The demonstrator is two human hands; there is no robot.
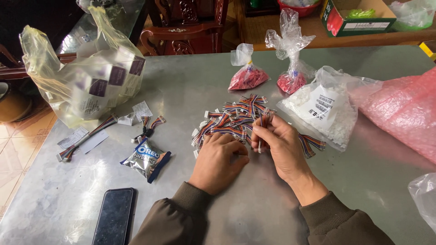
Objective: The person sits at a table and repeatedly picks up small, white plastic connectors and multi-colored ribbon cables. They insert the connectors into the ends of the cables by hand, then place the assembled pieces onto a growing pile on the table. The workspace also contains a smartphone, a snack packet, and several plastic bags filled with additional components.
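Where the grey metal table (254,213) meets the near edge: a dark phone (114,216), face up. Farther in, left hand (219,161) curled shut, knuckles up, beside a snack packet (147,158); right hand (280,146) pinching one striped ribbon cable (260,131) upright between fingertips. Just beyond, touching both hands, the heap of ribbon cables (232,119) (multicoloured, white plugs). Past that, two knotted bags of red parts (248,77), a bag of white parts (323,109), pink bubble wrap (402,109). At the back, carved wooden chair (184,27), tiled floor (16,145) on the left.
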